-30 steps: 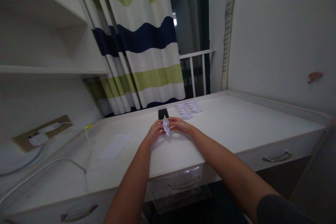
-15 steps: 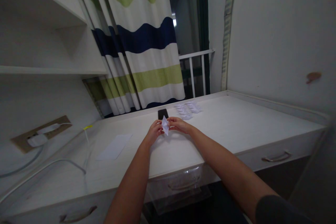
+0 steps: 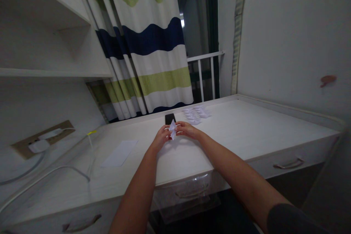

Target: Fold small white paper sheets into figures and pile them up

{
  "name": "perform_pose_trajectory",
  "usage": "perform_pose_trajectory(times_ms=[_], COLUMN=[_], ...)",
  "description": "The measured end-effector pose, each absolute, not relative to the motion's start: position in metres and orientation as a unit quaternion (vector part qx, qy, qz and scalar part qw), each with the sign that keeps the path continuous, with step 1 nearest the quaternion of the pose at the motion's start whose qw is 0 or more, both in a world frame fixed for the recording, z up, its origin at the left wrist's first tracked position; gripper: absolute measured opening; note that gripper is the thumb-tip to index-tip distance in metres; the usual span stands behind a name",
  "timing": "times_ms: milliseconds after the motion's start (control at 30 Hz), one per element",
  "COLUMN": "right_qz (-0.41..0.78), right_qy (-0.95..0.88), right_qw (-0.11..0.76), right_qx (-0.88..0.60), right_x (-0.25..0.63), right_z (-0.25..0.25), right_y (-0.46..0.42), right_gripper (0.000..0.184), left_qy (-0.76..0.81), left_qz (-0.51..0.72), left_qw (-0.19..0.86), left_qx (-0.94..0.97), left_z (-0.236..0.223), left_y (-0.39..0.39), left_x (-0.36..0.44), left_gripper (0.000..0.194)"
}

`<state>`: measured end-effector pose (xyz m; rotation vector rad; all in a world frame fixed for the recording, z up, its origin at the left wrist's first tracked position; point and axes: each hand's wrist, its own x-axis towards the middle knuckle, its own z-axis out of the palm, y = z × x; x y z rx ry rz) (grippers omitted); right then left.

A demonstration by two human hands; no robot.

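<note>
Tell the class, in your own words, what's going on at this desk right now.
One person's left hand and right hand together hold a small folded white paper over the white desk. Just beyond it lies a flat black object, perhaps a phone. Several folded white pieces lie clustered farther back, to the right. A flat white sheet lies to the left of the hands.

1. The left hand [image 3: 161, 139] sits just left of the grip, its fingers [image 3: 166, 132] curled inward in a pinch.
2. The right hand [image 3: 188, 131] mirrors it from the right of the grip, its fingers bent toward the left hand.
3. The left forearm [image 3: 139, 186] drops steeply below the grip, bare.
4. The right forearm [image 3: 233, 162], bare too, slants down and rightward from it.
</note>
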<state>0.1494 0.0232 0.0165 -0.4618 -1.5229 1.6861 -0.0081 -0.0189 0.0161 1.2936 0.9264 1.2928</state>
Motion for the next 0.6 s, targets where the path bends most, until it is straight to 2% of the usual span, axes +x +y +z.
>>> perform_pose_trajectory(times_ms=[133, 267, 600], right_qz=[0.657, 0.631, 0.584], right_qy=[-0.609, -0.617, -0.594], right_qw=[0.4, 0.415, 0.477], right_qx=[-0.192, -0.221, -0.28], right_x=[0.1497, 0.1494, 0.1489], right_z=[0.0179, 0.0173, 0.0189], right_y=[0.022, 0.024, 0.0302], right_gripper=[0.036, 0.026, 0.021], left_qy=[0.39, 0.415, 0.439], left_qz=[0.542, 0.541, 0.571], left_qw=[0.514, 0.506, 0.491], left_qx=[0.539, 0.529, 0.491], left_z=[0.0144, 0.0136, 0.017], left_y=[-0.0166, -0.015, -0.0167], left_x=[-0.0089, -0.0093, -0.0077], left_gripper=[0.03, 0.027, 0.022])
